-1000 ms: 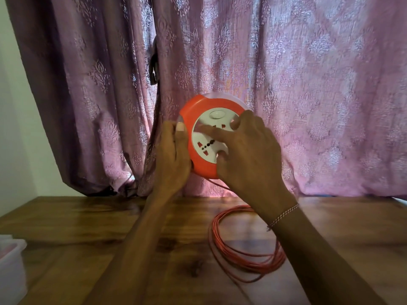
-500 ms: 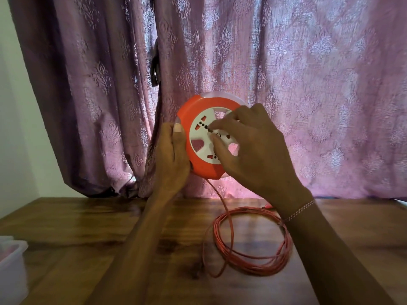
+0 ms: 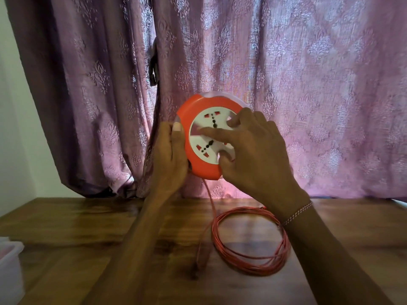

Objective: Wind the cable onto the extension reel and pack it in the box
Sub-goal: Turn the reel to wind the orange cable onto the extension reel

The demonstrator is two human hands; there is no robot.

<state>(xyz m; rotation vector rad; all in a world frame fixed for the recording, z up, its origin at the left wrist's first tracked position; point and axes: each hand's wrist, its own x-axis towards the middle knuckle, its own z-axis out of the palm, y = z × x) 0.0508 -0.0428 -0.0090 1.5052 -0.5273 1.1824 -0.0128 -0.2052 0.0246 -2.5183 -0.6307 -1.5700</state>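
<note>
I hold a round orange extension reel (image 3: 193, 119) upright above the wooden table (image 3: 66, 221), its white socket face (image 3: 209, 128) turned toward me. My left hand (image 3: 168, 155) grips the reel's left rim from behind, thumb on the edge. My right hand (image 3: 253, 150) lies on the white face, with fingers and thumb set into its recesses. An orange cable (image 3: 248, 256) hangs from the reel's underside and lies in loose loops on the table below my right wrist.
A purple patterned curtain (image 3: 308, 84) hangs right behind the reel, along the table's far edge. A white plastic container (image 3: 8, 267) sits at the table's left front edge. A pale wall (image 3: 13, 128) is at the left.
The white socket face has turned under my right hand, and the hand has shifted on it. The cable loops on the table have spread and changed shape. My left hand stays on the rim.
</note>
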